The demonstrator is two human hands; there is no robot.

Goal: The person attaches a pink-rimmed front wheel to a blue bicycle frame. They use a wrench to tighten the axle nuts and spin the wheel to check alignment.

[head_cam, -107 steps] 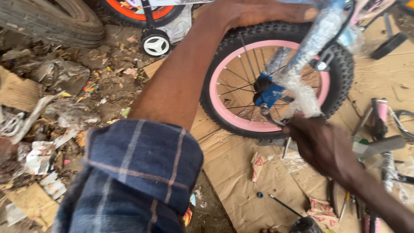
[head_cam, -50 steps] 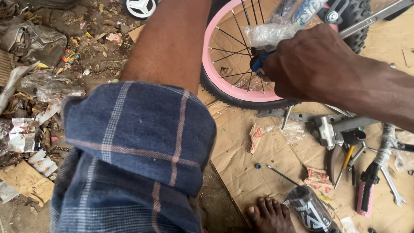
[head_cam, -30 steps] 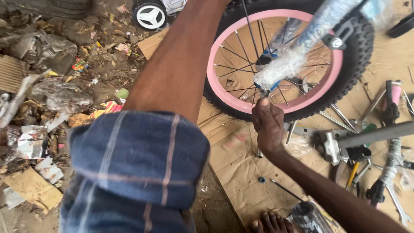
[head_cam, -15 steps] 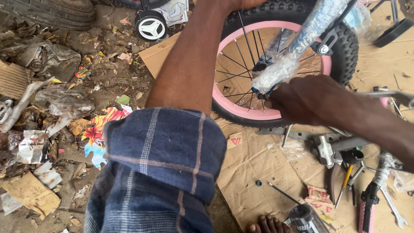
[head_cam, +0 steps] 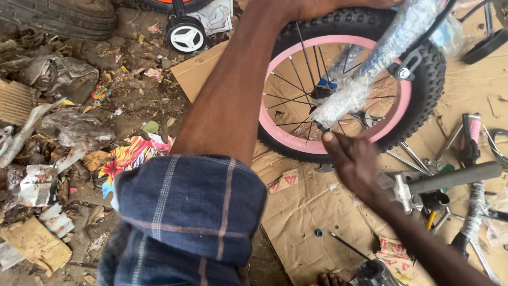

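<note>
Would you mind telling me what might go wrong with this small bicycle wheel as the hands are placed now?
1. The right hand has fingertips at the lower end of the plastic-wrapped fork, close to the spokes; if the pink-rimmed wheel turns, fingers could get pinched.
2. The left hand steadies only the tyre top, so the wheel might tip.
3. A small blue part lies loose on the cardboard and could be lost among the litter.

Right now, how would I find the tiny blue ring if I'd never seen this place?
Start at the big bicycle wheel with the pink rim and knobbly black tyre. Go down past the right hand onto the brown cardboard sheet under it. The tiny blue ring lies there alone, beside a thin dark rod; it is the only small blue round thing on the cardboard.
</note>
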